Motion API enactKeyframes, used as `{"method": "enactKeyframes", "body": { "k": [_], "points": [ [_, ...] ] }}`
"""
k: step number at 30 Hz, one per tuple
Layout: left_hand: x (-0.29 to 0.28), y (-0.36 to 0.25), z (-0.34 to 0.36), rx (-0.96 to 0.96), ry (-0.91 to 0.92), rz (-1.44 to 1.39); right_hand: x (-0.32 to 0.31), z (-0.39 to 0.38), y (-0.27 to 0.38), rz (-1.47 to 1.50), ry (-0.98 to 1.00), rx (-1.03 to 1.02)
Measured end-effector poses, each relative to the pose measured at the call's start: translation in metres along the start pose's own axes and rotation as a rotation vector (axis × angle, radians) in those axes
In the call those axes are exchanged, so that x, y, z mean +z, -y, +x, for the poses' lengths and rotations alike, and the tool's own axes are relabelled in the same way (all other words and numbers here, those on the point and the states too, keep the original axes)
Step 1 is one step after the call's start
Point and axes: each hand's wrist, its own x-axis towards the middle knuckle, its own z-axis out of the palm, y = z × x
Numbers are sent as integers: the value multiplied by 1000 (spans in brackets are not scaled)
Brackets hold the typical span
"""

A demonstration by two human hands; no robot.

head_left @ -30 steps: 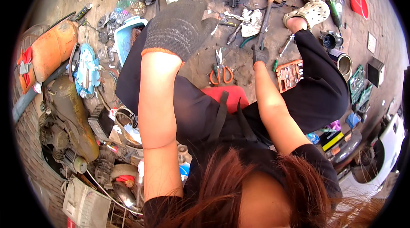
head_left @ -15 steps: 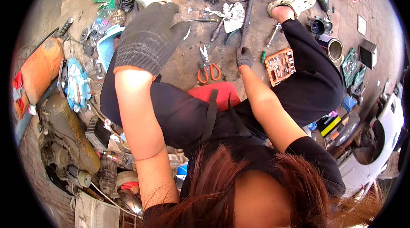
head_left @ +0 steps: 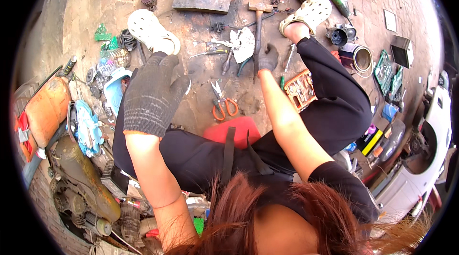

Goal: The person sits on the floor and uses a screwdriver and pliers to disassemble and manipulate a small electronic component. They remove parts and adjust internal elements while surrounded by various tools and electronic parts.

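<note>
Upper centre, the hammer [head_left: 258, 23] looks rigid, head-heavy, best held along its handle [head_left: 257, 42]; I cannot tell whether the right hand [head_left: 267, 58] beside it or the left hand [head_left: 154, 91] grasps anything

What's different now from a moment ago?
The gloved left hand has drawn back, so the left shoe shows more fully. The gloved right hand has gone forward along the handle of the hammer; whether it grips is unclear. The view has shifted, showing more floor ahead. The orange-handled scissors and white cloth stayed put.
</note>
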Motion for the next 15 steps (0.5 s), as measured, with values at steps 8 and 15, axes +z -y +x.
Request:
{"method": "enactKeyframes", "body": {
  "k": [8, 15],
  "points": [
    [1, -4, 8, 11, 19, -25, 41, 145, 27, 88, 104, -78],
    [5, -5, 1, 13, 76, 75, 40, 141, 61, 789, 555, 562]
  ]
}}
